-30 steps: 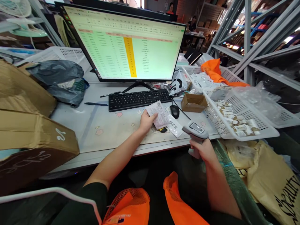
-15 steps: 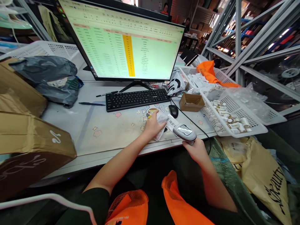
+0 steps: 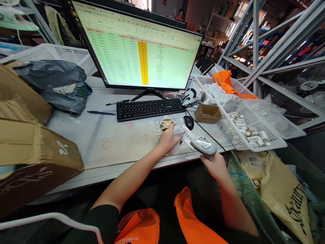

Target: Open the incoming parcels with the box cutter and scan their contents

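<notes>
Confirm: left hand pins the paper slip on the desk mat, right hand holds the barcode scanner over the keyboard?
Not quite. The head view shows the barcode scanner in the right hand at the desk's front edge, aimed at the paper slip, well short of the keyboard. The left hand does pin the slip on the desk mat.

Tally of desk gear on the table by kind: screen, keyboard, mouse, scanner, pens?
monitor: 1
keyboard: 1
mouse: 1
scanner: 1, in the right hand
pens: 2 (one, another)
Total: 6
</notes>
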`<state>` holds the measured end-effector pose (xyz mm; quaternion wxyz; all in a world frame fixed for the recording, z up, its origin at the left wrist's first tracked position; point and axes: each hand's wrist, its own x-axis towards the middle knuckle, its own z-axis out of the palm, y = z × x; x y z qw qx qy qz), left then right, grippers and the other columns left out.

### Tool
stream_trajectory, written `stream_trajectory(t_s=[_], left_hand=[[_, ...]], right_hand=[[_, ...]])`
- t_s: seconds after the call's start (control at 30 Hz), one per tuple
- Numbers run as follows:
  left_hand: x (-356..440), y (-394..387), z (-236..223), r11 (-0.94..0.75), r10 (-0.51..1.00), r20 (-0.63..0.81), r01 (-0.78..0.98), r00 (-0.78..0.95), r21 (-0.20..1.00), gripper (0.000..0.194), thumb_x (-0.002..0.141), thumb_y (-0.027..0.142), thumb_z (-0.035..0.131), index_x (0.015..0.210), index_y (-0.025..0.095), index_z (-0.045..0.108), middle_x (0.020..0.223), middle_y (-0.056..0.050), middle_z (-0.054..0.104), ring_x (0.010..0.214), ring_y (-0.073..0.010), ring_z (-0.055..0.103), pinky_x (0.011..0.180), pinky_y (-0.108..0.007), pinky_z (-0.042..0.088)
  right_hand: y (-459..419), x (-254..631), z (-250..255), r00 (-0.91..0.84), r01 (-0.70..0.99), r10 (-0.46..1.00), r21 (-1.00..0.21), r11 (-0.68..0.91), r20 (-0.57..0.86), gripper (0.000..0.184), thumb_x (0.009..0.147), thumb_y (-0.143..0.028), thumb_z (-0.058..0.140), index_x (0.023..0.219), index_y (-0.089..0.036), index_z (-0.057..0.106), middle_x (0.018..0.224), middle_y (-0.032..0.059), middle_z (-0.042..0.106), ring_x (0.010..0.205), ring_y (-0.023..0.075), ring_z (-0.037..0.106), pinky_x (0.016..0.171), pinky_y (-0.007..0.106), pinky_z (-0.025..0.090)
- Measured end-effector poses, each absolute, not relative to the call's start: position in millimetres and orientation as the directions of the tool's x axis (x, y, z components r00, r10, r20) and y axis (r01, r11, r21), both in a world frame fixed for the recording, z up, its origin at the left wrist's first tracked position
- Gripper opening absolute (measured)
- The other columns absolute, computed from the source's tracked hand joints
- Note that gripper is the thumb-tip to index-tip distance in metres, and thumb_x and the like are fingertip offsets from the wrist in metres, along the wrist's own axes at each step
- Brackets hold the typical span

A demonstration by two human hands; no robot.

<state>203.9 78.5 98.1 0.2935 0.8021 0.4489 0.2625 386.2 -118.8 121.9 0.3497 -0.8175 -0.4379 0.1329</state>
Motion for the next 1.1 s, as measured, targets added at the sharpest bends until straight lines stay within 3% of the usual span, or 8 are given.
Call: stream_trajectory(t_s=[0.13, 0.27, 0.43, 0.6, 0.7, 0.87, 0.97, 1.1], left_hand=[[220, 85, 100, -0.534, 0.762, 0.084, 0.551, 0.642, 0.641, 0.05, 0.087, 0.049, 0.076, 0.121, 0.016, 0.062, 0.118, -0.016, 0.072, 0.107, -0.0334, 0.07, 0.087, -0.038, 0.055], [265, 94, 108, -0.801, 0.429, 0.011, 0.375, 0.903, 0.467, 0.051, 0.086, 0.045, 0.075, 0.124, 0.014, 0.062, 0.136, -0.018, 0.064, 0.126, -0.0324, 0.061, 0.106, -0.04, 0.05], [310, 101, 114, -0.883, 0.223, -0.153, 0.266, 0.963, 0.387, 0.049, 0.063, 0.03, 0.091, 0.106, 0.019, 0.069, 0.138, -0.014, 0.065, 0.139, -0.0362, 0.051, 0.121, -0.052, 0.037], [317, 101, 110, -0.899, 0.191, -0.153, 0.235, 0.97, 0.369, 0.045, 0.066, 0.022, 0.087, 0.107, 0.019, 0.068, 0.125, -0.015, 0.068, 0.119, -0.0357, 0.062, 0.111, -0.051, 0.044], [313, 97, 115, -0.895, 0.176, -0.107, 0.204, 0.979, 0.395, 0.037, 0.073, 0.013, 0.075, 0.108, 0.019, 0.066, 0.12, -0.014, 0.067, 0.099, -0.029, 0.066, 0.091, -0.04, 0.053], [297, 83, 145, -0.863, 0.219, 0.143, 0.124, 0.965, 0.489, 0.022, 0.085, 0.014, 0.06, 0.107, 0.017, 0.06, 0.118, -0.012, 0.064, 0.106, -0.0248, 0.063, 0.091, -0.034, 0.051], [277, 79, 156, -0.703, 0.44, 0.33, 0.091, 0.835, 0.706, 0.022, 0.087, 0.026, 0.064, 0.107, 0.017, 0.06, 0.11, -0.01, 0.067, 0.101, -0.0252, 0.064, 0.091, -0.036, 0.053], [240, 94, 151, -0.382, 0.658, 0.284, -0.016, 0.698, 0.924, 0.048, 0.085, 0.042, 0.07, 0.124, 0.017, 0.057, 0.121, -0.012, 0.068, 0.11, -0.0277, 0.067, 0.096, -0.041, 0.056]], right_hand=[[-102, 444, 116, 0.714, 0.487, 0.7, -0.734, -0.473, 0.023, 0.051, 0.067, -0.054, 0.075, 0.103, -0.018, 0.07, 0.074, 0.008, 0.073, 0.072, 0.0301, 0.072, 0.07, 0.039, 0.057], [-63, 502, 111, 0.649, 0.356, 0.755, -0.842, -0.406, -0.09, 0.063, 0.062, -0.062, 0.073, 0.105, -0.017, 0.068, 0.086, 0.0114, 0.076, 0.068, 0.0286, 0.069, 0.063, 0.039, 0.057], [-43, 535, 104, 0.695, 0.45, 0.718, -0.804, -0.389, 0.041, 0.064, 0.064, -0.07, 0.074, 0.099, -0.016, 0.071, 0.093, 0.0148, 0.075, 0.093, 0.0346, 0.07, 0.091, 0.049, 0.057], [-67, 525, 83, 0.732, 0.582, 0.619, -0.735, -0.349, 0.286, 0.068, 0.074, -0.07, 0.063, 0.109, -0.013, 0.071, 0.123, 0.0246, 0.067, 0.117, 0.038, 0.062, 0.114, 0.058, 0.041], [-82, 500, 68, 0.634, 0.619, 0.698, -0.759, -0.201, 0.332, 0.067, 0.08, -0.066, 0.061, 0.121, -0.013, 0.068, 0.126, 0.0226, 0.068, 0.12, 0.0356, 0.063, 0.107, 0.055, 0.048], [-80, 463, 82, 0.503, 0.319, 0.849, -0.948, -0.007, 0.164, 0.098, 0.071, -0.066, 0.08, 0.151, -0.02, 0.048, 0.14, 0.0184, 0.066, 0.124, 0.0311, 0.066, 0.096, 0.044, 0.056], [-63, 446, 108, 0.374, 0.252, 0.92, -0.967, 0.024, 0.12, 0.071, 0.074, -0.072, 0.078, 0.119, -0.017, 0.068, 0.098, 0.0106, 0.077, 0.089, 0.0257, 0.074, 0.078, 0.036, 0.059], [-16, 431, 142, 0.21, 0.231, 0.975, -0.973, 0.02, 0.07, 0.058, 0.073, -0.076, 0.078, 0.077, -0.02, 0.064, 0.058, 0.0011, 0.063, 0.05, 0.0174, 0.059, 0.054, 0.029, 0.05]])
